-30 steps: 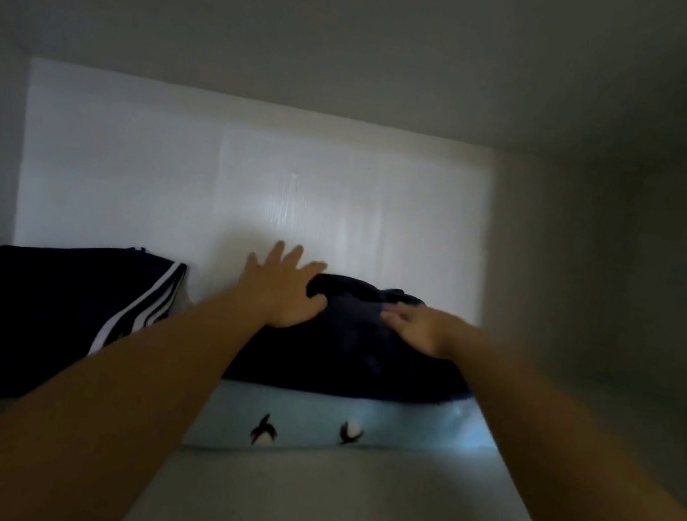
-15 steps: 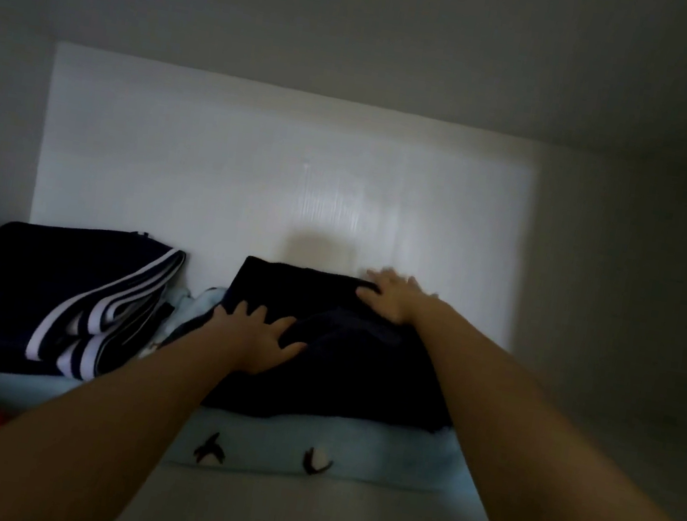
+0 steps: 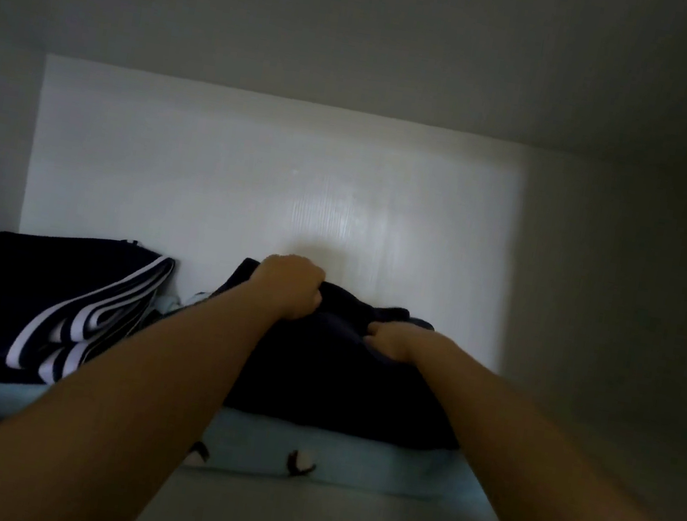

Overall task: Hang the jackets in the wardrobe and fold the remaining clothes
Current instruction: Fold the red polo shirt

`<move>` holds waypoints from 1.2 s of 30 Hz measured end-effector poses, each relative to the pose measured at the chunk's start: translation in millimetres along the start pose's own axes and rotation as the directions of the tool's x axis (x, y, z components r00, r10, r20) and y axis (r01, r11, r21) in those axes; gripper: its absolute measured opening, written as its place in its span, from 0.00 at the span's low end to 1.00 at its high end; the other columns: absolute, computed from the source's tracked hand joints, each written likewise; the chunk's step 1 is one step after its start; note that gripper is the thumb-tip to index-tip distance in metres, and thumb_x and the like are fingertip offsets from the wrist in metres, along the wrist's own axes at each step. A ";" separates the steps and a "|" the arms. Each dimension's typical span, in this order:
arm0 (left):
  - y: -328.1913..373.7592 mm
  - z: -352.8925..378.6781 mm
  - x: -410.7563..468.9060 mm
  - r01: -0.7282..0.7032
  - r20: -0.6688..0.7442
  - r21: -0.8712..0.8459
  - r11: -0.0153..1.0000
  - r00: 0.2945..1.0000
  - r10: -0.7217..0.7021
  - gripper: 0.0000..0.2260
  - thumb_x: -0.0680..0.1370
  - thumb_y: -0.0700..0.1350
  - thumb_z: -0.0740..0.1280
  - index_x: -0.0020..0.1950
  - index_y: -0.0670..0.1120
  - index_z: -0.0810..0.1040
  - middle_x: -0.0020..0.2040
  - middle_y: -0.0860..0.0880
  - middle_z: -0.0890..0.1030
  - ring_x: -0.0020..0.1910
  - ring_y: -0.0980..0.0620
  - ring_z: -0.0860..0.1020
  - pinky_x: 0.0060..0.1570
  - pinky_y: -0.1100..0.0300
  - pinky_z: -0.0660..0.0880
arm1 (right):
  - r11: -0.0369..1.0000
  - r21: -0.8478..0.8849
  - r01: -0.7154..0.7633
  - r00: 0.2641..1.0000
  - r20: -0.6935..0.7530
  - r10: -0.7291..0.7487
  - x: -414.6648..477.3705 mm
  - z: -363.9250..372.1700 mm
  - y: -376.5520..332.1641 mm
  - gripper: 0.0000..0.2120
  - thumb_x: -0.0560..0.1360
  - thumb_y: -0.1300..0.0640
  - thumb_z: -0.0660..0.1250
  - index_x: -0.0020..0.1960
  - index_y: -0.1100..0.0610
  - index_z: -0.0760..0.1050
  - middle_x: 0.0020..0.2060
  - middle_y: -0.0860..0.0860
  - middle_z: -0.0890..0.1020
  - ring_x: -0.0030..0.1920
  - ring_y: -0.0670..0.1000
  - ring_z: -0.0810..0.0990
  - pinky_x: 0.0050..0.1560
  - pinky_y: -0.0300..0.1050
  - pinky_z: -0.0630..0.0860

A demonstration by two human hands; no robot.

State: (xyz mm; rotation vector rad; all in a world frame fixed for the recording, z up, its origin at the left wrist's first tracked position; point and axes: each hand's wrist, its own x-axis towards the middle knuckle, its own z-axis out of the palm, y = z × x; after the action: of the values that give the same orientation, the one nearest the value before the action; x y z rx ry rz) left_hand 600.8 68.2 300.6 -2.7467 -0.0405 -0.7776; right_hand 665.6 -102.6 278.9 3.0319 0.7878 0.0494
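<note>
Two fists: left hand (image 3: 291,286) and right hand (image 3: 392,341) both clutch the navy garment (image 3: 314,385) mid-frame, pale blue fabric (image 3: 373,465) under it, striped pile (image 3: 14,300) crowding left

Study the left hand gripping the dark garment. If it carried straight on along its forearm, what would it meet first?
Probably the white back panel: the left hand grips the dark garment at its far edge, with only bare panel visible beyond. Depth is unclear.

Stretched forward at arm's length, the left hand (image 3: 291,286) is fisted knuckles-up on the dark garment (image 3: 314,385), the right hand (image 3: 392,341) lower and just beside it, apparently pinching the same cloth, its fingers blurred.
</note>
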 end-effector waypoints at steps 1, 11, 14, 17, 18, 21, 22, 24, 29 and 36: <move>6.4 4.4 6.6 -0.055 0.041 -0.044 0.998 0.998 0.057 0.12 0.79 0.49 0.58 0.57 0.45 0.74 0.56 0.45 0.77 0.53 0.47 0.75 0.50 0.54 0.70 | 1.000 -0.018 0.022 0.999 0.047 -0.021 -3.3 4.9 2.1 0.24 0.82 0.47 0.50 0.74 0.58 0.61 0.74 0.57 0.63 0.72 0.57 0.64 0.70 0.50 0.60; 8.2 36.6 34.0 0.056 0.289 -0.008 0.998 0.956 -0.051 0.23 0.81 0.59 0.52 0.70 0.49 0.68 0.67 0.44 0.71 0.65 0.44 0.70 0.63 0.47 0.67 | 0.999 0.011 -0.038 0.997 -0.065 0.038 36.4 -4.4 2.5 0.25 0.81 0.45 0.54 0.75 0.53 0.60 0.72 0.56 0.65 0.69 0.58 0.66 0.67 0.53 0.65; 0.3 65.7 23.0 0.144 0.325 -0.130 0.981 0.941 -0.095 0.23 0.79 0.62 0.50 0.72 0.55 0.61 0.72 0.44 0.60 0.71 0.39 0.60 0.67 0.35 0.59 | 0.990 0.124 -0.060 0.988 0.148 0.041 48.6 8.7 5.5 0.28 0.81 0.41 0.48 0.78 0.46 0.47 0.78 0.53 0.49 0.77 0.57 0.52 0.74 0.54 0.51; -9.2 69.1 16.5 0.319 0.442 -0.188 0.929 0.872 -0.210 0.28 0.77 0.68 0.48 0.75 0.59 0.55 0.75 0.43 0.54 0.73 0.35 0.58 0.68 0.34 0.56 | 0.961 0.194 -0.199 0.972 0.165 0.168 47.0 14.7 18.8 0.35 0.77 0.34 0.50 0.79 0.51 0.50 0.77 0.54 0.53 0.76 0.57 0.54 0.74 0.53 0.52; -10.2 65.8 12.9 0.366 0.461 -0.153 0.918 0.848 -0.261 0.29 0.78 0.68 0.46 0.76 0.59 0.52 0.76 0.43 0.54 0.73 0.36 0.57 0.69 0.34 0.55 | 0.942 0.205 -0.265 0.963 0.111 0.247 47.9 17.9 25.2 0.42 0.72 0.29 0.52 0.78 0.51 0.53 0.77 0.55 0.56 0.75 0.59 0.57 0.74 0.56 0.53; -15.6 55.0 -4.4 0.443 0.460 -0.052 0.895 0.806 -0.372 0.31 0.78 0.65 0.47 0.78 0.51 0.53 0.77 0.43 0.58 0.74 0.39 0.59 0.70 0.35 0.54 | 0.930 0.220 -0.295 0.946 -0.068 0.317 30.1 22.2 33.3 0.39 0.70 0.32 0.51 0.73 0.55 0.64 0.72 0.58 0.66 0.69 0.60 0.67 0.69 0.57 0.63; -19.3 51.2 -10.6 0.425 0.425 -0.067 0.903 0.831 -0.360 0.31 0.78 0.64 0.48 0.77 0.49 0.55 0.76 0.42 0.61 0.73 0.40 0.62 0.70 0.36 0.56 | 0.945 0.235 -0.228 0.945 -0.181 0.273 16.9 18.8 31.1 0.32 0.76 0.37 0.51 0.69 0.57 0.69 0.69 0.59 0.70 0.66 0.59 0.71 0.66 0.53 0.68; -28.0 39.6 -26.1 0.303 0.316 -0.164 0.939 0.918 -0.241 0.31 0.78 0.65 0.50 0.76 0.48 0.59 0.73 0.42 0.65 0.70 0.41 0.66 0.68 0.41 0.62 | 0.979 0.202 -0.017 0.918 -0.385 0.095 -19.9 8.6 18.9 0.24 0.80 0.43 0.51 0.59 0.58 0.76 0.61 0.58 0.77 0.58 0.57 0.75 0.57 0.48 0.71; -41.0 3.9 -108.0 -0.202 0.194 -0.270 0.941 0.946 0.259 0.48 0.62 0.80 0.39 0.76 0.56 0.56 0.75 0.53 0.61 0.71 0.52 0.64 0.70 0.55 0.61 | 0.921 0.019 0.388 0.793 -0.517 -0.323 -102.6 25.2 5.1 0.27 0.75 0.35 0.55 0.71 0.45 0.64 0.67 0.47 0.73 0.64 0.50 0.73 0.65 0.51 0.69; -61.3 10.5 -167.9 -0.332 0.145 0.060 0.941 0.936 0.321 0.53 0.60 0.80 0.50 0.77 0.55 0.36 0.78 0.47 0.46 0.76 0.49 0.54 0.68 0.54 0.65 | 0.769 -0.553 0.319 0.733 -0.370 -0.571 -121.5 59.8 32.1 0.46 0.67 0.30 0.62 0.76 0.39 0.39 0.78 0.52 0.45 0.77 0.57 0.44 0.71 0.66 0.43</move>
State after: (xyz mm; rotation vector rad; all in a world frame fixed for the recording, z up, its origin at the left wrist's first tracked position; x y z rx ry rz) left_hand 456.3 138.4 221.4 -2.6231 0.3405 -0.4888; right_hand 577.0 -189.8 216.1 2.2918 1.3188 0.9471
